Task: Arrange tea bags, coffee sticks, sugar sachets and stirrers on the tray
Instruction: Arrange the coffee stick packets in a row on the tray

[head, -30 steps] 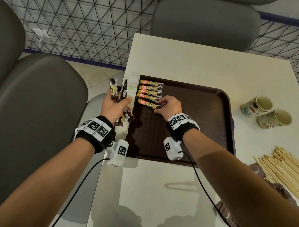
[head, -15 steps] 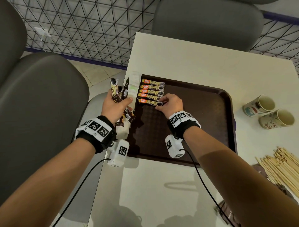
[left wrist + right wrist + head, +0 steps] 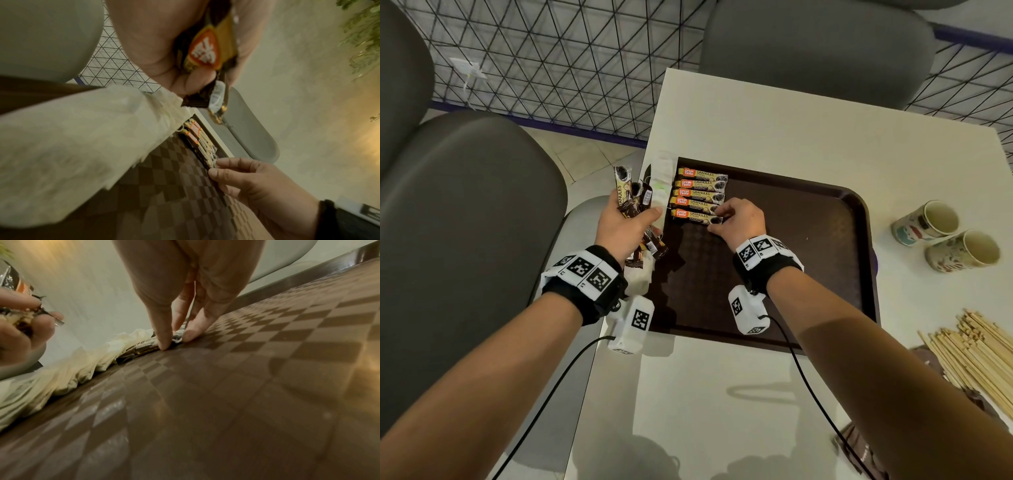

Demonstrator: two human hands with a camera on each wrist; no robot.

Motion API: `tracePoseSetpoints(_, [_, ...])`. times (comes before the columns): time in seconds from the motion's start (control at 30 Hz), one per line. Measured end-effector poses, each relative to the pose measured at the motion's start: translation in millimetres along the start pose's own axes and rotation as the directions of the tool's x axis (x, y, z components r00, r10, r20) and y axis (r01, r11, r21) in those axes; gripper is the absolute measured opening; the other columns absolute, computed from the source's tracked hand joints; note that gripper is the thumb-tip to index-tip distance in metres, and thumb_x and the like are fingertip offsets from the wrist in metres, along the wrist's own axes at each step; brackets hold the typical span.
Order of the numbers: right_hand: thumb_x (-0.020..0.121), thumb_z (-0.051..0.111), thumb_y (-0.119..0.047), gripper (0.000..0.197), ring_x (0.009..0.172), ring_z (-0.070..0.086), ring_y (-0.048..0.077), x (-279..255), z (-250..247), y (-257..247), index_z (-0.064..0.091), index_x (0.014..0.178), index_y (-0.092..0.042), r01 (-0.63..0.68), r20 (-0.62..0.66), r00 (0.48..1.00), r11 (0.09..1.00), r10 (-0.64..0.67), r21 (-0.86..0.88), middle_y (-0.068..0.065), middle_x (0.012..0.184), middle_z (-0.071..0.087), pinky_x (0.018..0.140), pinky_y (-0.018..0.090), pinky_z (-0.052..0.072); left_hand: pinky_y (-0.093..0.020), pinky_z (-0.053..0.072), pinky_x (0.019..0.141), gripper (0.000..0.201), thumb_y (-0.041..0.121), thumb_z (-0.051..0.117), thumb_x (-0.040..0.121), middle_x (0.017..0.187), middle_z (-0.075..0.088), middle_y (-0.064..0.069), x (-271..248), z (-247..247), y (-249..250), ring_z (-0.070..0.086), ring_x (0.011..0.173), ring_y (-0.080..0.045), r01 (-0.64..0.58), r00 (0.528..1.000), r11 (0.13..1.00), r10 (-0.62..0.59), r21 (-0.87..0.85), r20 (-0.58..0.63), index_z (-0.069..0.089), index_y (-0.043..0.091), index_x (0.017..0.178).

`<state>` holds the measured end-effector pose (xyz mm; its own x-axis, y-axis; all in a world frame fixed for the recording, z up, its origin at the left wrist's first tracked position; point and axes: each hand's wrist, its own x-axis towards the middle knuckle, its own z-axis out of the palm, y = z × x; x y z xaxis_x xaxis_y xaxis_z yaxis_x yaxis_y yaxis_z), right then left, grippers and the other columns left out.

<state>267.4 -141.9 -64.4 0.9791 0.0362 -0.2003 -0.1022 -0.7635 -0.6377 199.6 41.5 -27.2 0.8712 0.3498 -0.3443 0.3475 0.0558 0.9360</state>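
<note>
1. Fingers (image 3: 164, 337) of my right hand (image 3: 739, 222) point down onto the brown tray (image 3: 825, 260); thumb and forefinger pinch the right end of the nearest coffee stick (image 3: 697, 216), which lies flat on the tray floor.
2. That stick is the fifth in a row of coffee sticks (image 3: 700, 193) in the tray's far-left corner, all lying crosswise and side by side, their edges touching or nearly so.
3. My left hand (image 3: 623, 229) hovers just off the tray's left edge, palm turned inward, fingers and thumb curled round a bunch of coffee sticks (image 3: 628, 198) that fan out above and below the fist.
4. From the left wrist view I see an orange-labelled packet end poking out between palm and fingers; how many sticks I hold I cannot tell.
5. Pale tea bags (image 3: 664, 171) lie in a line along the tray's left rim, right under and beside my left hand, close against the row's left ends.
6. On the white table (image 3: 756, 120), right of the tray, two paper cups (image 3: 945, 236) lie on their sides, mouths facing me.
7. Near the table's right edge, closer to me, sits a heap of wooden stirrers (image 3: 976, 353), well apart from the tray.
8. Grey chairs (image 3: 465, 205) stand to the left and at the far side of the table.
</note>
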Motion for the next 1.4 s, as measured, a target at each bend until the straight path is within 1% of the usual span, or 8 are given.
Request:
tracePoseSetpoints(0.13, [0.072,0.081,-0.019,0.026,0.091,0.057,0.016,-1.2,-1.8,0.1,0.067,0.093,-0.014,0.013,-0.007,1.0,0.999,-0.014,-0.031,0.004,0.106,0.057,0.074,0.021,0.04,-0.038,0.055,0.074,0.036,0.012,0.073,0.081,0.09,0.065,0.003,1.8,-1.1,-1.8,0.067,0.073,-0.025,0.009,1.0,1.0,-0.009,-0.001,-0.003,0.051,0.018,0.11])
tracePoseSetpoints(0.3, [0.075,0.077,-0.031,0.024,0.07,0.049,0.007,-13.4,-6.9,-12.4,0.067,0.091,-0.015,0.114,-0.005,0.993,0.991,-0.114,0.074,-0.005,0.09,0.052,0.066,0.014,0.039,-0.034,0.056,0.063,0.036,0.008,0.07,0.083,0.093,0.067,-0.004,-0.5,3.2,-0.1,0.067,0.059,-0.018,0.032,0.999,0.998,-0.032,-0.048,0.014,0.051,0.011,0.114])
tracePoseSetpoints(0.43, [0.084,0.066,-0.042,0.026,0.059,0.052,0.003,-34.3,-17.6,-39.7,0.068,0.081,-0.016,0.126,0.272,0.942,0.958,-0.196,0.256,-0.01,0.066,0.058,0.059,0.013,0.043,-0.04,0.058,0.075,0.041,0.012,0.071,0.08,0.103,0.07,-0.011,-2.1,8.0,-2.5,0.07,0.079,-0.024,0.056,0.998,0.995,-0.057,-0.08,-0.006,0.056,0.01,0.119])
tracePoseSetpoints(0.57, [0.076,0.077,-0.026,0.019,0.06,0.059,0.012,-45.4,-13.6,-52.5,0.063,0.077,-0.013,0.083,0.447,0.853,0.915,-0.27,0.395,0.003,0.068,0.063,0.063,0.026,0.053,-0.047,0.054,0.088,0.043,0.018,0.071,0.079,0.102,0.07,-0.007,-6.3,13.6,-0.7,0.067,0.094,-0.024,0.034,0.999,0.999,-0.036,-0.036,-0.034,0.057,0.011,0.119])
tracePoseSetpoints(0.73, [0.077,0.075,-0.006,0.019,0.055,0.058,0.006,-50.3,-20.1,-55.6,0.059,0.08,-0.015,0.043,0.478,0.826,0.879,-0.299,0.475,0.004,0.067,0.058,0.056,0.018,0.051,-0.033,0.055,0.084,0.052,0.025,0.076,0.079,0.107,0.069,-0.004,-12.2,15.7,0.5,0.067,0.094,-0.017,0.0,1.0,0.997,-0.002,-0.078,-0.027,0.055,0.009,0.125])
tracePoseSetpoints(0.9, [0.084,0.067,-0.007,0.011,0.062,0.054,0.007,-55.0,-29.9,-51.6,0.058,0.084,-0.013,0.117,0.417,0.851,0.89,-0.319,0.441,0.0,0.074,0.057,0.061,0.01,0.045,-0.033,0.053,0.087,0.075,0.047,0.082,0.063,0.109,0.07,-0.003,-23.7,11.2,5.2,0.067,0.101,-0.016,-0.002,0.996,0.994,0.011,-0.108,0.084,0.057,0.012,0.125])
tracePoseSetpoints(1.07, [0.092,0.053,0.0,0.017,0.067,0.061,0.018,-54.6,-34.1,-42.2,0.05,0.084,-0.015,0.081,0.37,0.862,0.817,-0.345,0.572,0.005,0.076,0.06,0.069,0.03,0.052,-0.018,0.05,0.059,0.041,0.022,0.075,0.074,0.064,0.068,0.007,-33.0,14.0,7.5,0.062,0.057,-0.005,-0.016,0.971,0.998,0.031,-0.062,0.236,0.06,0.001,0.106])
tracePoseSetpoints(1.4, [0.091,0.057,-0.006,0.037,0.072,0.058,0.008,-52.7,-48.7,-27.1,0.062,0.118,-0.03,0.287,0.018,0.942,0.831,-0.336,0.477,-0.007,0.095,0.063,0.081,0.031,0.053,-0.015,0.039,0.038,0.024,0.029,0.058,0.094,0.086,0.072,0.001,-36.1,13.9,8.7,0.057,0.051,-0.006,0.114,0.991,0.967,-0.094,-0.23,0.096,0.059,0.015,0.114])
